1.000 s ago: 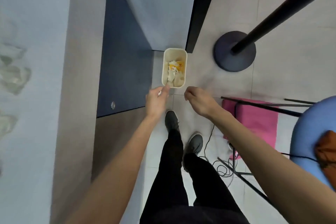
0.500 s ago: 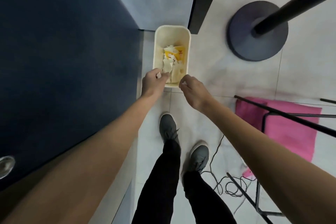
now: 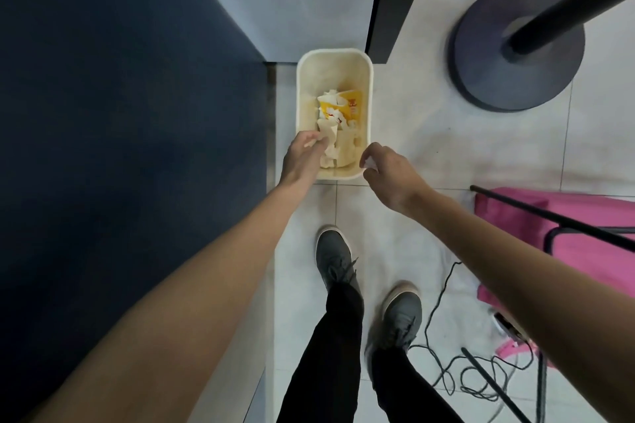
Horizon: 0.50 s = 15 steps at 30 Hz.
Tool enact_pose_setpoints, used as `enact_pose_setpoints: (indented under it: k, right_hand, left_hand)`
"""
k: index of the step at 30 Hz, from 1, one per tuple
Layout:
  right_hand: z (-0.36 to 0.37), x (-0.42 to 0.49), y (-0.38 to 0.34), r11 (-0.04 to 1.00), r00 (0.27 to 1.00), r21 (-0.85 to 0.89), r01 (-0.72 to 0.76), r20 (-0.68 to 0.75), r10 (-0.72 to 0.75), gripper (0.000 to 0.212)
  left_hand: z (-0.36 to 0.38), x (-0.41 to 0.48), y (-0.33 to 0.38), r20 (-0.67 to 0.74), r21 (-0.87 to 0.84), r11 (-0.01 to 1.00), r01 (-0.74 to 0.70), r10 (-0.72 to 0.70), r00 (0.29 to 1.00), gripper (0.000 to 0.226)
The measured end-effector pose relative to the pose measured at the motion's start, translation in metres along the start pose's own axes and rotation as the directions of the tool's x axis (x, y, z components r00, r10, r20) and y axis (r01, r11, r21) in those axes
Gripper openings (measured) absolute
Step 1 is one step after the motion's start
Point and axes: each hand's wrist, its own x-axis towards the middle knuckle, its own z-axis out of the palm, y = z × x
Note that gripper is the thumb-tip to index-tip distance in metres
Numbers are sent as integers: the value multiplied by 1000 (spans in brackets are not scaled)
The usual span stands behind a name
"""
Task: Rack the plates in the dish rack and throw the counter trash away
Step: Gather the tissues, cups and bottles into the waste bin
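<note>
A scrap is pinched in the right hand; the left hand's hold cannot be told. Released at the bin rim, it may be spilled.

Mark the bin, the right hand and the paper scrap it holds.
bin (image 3: 335, 51), head view, far rim.
right hand (image 3: 390, 177), head view, back of the hand.
scrap (image 3: 368, 163), head view, white bit showing below the curled fingers.
</note>
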Motion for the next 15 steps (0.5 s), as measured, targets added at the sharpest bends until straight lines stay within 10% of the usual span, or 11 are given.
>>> enact_pose_setpoints:
  k: [15]
  right_hand:
    - [0, 23, -37, 994, 993, 77, -72, 100, 64, 70]
  left_hand:
    - [-7, -31, -50, -147, -55, 994, -98, 89, 985, 16]
